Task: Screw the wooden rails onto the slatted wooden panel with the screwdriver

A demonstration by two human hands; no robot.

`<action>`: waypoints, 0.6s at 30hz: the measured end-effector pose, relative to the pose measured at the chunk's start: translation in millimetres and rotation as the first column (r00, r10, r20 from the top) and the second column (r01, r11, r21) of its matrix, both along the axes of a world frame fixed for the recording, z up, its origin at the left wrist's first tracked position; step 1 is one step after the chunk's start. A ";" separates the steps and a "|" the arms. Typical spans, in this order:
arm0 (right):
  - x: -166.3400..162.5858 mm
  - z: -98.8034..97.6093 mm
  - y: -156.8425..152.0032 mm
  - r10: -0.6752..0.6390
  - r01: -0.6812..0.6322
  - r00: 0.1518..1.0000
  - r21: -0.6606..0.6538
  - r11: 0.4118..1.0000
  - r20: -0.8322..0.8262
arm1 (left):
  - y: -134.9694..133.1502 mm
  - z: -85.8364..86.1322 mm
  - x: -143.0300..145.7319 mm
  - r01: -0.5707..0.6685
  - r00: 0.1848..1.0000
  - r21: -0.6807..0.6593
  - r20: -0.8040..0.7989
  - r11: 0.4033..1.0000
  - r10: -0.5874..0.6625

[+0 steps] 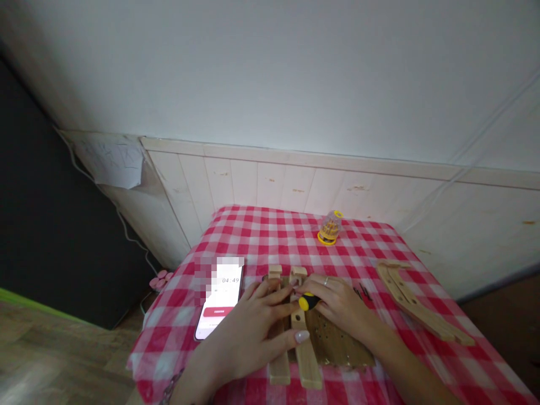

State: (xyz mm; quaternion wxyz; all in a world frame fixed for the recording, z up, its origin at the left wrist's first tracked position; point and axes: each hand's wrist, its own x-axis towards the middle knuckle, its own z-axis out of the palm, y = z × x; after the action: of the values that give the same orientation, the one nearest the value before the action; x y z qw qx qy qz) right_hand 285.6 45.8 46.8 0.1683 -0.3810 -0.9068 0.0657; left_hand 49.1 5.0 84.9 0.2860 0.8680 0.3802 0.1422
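Observation:
My left hand [257, 326] lies flat with fingers spread over two pale wooden slats [306, 360] that rest on a brown wooden board [337, 343]. The thumb reaches across the right slat. My right hand [337, 304] is closed around a screwdriver with a yellow and black handle [309, 302], its handle end showing between both hands. A ring sits on one right finger. The screwdriver's tip is hidden under the hands.
A phone [221, 304] with a lit timer screen lies left of the hands. A small yellow-based clear bit holder [329, 228] stands at the back. Curved wooden pieces [417, 306] lie at the right. The red-and-white checked tablecloth [261, 236] covers the table against a white panelled wall.

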 end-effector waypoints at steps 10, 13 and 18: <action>0.7 -2.6 1.9 0.060 -0.049 0.994 0.117 0.992 -0.095 | 4.9 -5.2 3.7 0.021 0.998 0.006 0.053 1.000 -0.021; 1.5 -2.5 1.3 0.064 -0.055 0.994 0.111 0.992 -0.084 | 5.9 -6.5 5.2 0.008 0.997 -0.011 0.078 1.000 -0.007; 5.7 0.3 -0.6 0.064 -0.063 0.998 0.122 0.991 -0.006 | 4.8 -7.0 8.7 -0.020 0.995 -0.024 0.100 1.000 0.022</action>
State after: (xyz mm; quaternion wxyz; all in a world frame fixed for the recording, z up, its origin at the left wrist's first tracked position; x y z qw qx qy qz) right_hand 291.2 45.2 47.1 0.1935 -0.3408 -0.9198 0.0177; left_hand 57.7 9.8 77.9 0.3132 0.8523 0.3762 0.1841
